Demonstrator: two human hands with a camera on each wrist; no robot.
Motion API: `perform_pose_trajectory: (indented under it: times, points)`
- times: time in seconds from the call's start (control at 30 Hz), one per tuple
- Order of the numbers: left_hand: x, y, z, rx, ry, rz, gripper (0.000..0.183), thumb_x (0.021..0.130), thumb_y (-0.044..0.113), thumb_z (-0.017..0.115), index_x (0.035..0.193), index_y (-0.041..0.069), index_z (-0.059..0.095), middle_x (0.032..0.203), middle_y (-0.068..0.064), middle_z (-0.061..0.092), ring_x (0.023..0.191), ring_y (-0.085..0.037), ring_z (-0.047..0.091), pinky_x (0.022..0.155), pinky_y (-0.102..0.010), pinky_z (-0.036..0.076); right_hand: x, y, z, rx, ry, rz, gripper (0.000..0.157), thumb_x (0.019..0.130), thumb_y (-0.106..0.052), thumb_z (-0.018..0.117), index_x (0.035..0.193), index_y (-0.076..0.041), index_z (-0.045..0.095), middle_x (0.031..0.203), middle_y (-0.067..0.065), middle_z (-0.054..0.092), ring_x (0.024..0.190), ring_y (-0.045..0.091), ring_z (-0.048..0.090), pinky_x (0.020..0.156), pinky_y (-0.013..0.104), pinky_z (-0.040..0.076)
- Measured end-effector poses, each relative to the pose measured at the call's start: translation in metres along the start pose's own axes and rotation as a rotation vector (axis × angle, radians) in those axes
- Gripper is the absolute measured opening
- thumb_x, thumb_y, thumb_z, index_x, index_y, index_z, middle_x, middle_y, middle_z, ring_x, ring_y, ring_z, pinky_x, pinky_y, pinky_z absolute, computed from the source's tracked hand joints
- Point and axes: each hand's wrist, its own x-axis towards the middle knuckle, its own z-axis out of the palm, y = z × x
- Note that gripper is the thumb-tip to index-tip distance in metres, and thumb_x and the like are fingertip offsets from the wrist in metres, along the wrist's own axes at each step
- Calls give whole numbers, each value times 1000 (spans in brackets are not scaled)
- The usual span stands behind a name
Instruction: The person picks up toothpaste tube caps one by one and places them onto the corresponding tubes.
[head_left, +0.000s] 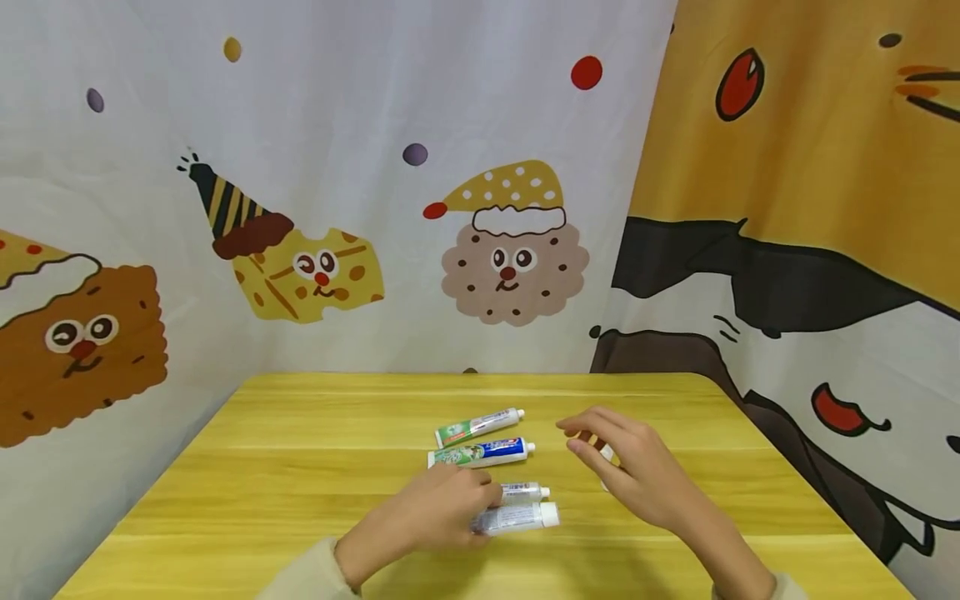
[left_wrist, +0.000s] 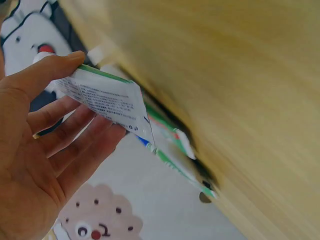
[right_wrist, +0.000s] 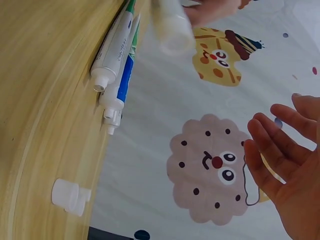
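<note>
My left hand holds a toothpaste tube with a white cap pointing right. In the left wrist view the thumb presses one face of this tube, fingers behind it. Just beyond it lies an uncapped toothpaste tube, partly hidden by the hand. Further back are a blue and green tube and a green and white tube, both with bare nozzles. My right hand hovers at the right, fingers loosely bent and holding nothing. White caps stand on the table, mostly hidden by that hand in the head view.
The yellow wood-grain table carries all the tubes and caps. Behind it hangs a pale cloth printed with cartoon snacks, with an orange and black cartoon figure at the right.
</note>
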Motion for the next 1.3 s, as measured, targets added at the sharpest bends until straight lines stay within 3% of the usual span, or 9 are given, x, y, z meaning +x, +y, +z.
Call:
perform_pose_trajectory:
  times: [0.17,0.37,0.63,0.8,0.93,1.03,1.17,1.3]
  points:
    - [-2,4,8,40,-78,35,29,80,46,84,93,27,67,82,16,61,62,1,45,53,-16,37,1,4,1,1,-26,14,19,101,-16,66,116,-25,71,105,-18,68,83,-5,61,68,18,54]
    - [-1,7,18,74,-87,53,28,81,47,84,96,27,70,83,17,63,61,2,44,54,-16,35,1,6,1,1,-46,18,18,100,-16,67,115,-23,72,104,-17,69,84,-5,61,70,19,55]
    - [0,7,17,0,-108,20,28,79,47,86,95,28,71,83,18,62,62,2,43,54,-16,34,1,8,-1,3,-59,23,18,100,-15,68,115,-23,72,104,-17,69,83,-5,61,70,18,55]
    - [-1,5,14,-67,-84,0,36,83,55,80,102,26,74,91,15,69,68,3,52,59,-16,42,0,10,-4,-9,-79,30,17,100,-15,68,115,-22,72,105,-15,71,84,-5,62,70,18,56]
    - [3,-3,8,-107,-21,-2,33,89,50,76,106,22,75,100,11,75,81,1,65,68,-17,51,2,12,-11,-21,-130,68,15,101,-17,67,114,-22,72,105,-15,71,85,-5,62,71,19,56]
    - [8,-14,6,-141,2,-21,30,90,43,78,107,19,74,101,8,75,82,-1,66,71,-18,53,4,15,-18,-30,-183,122,13,101,-20,67,113,-22,72,104,-14,72,87,-4,63,71,20,57]
    - [18,-28,7,-200,-3,-68,30,90,38,80,111,17,75,105,5,77,81,0,64,78,-23,55,7,25,-18,-79,-249,184,11,100,-22,69,110,-21,73,102,-12,72,87,-1,64,70,21,56]
    - [28,-34,12,-203,-28,-72,35,89,40,80,115,16,75,110,4,77,85,-2,67,79,-24,56,3,44,-7,-164,-339,249,9,96,-22,73,105,-20,74,97,-12,72,86,4,66,71,24,54]
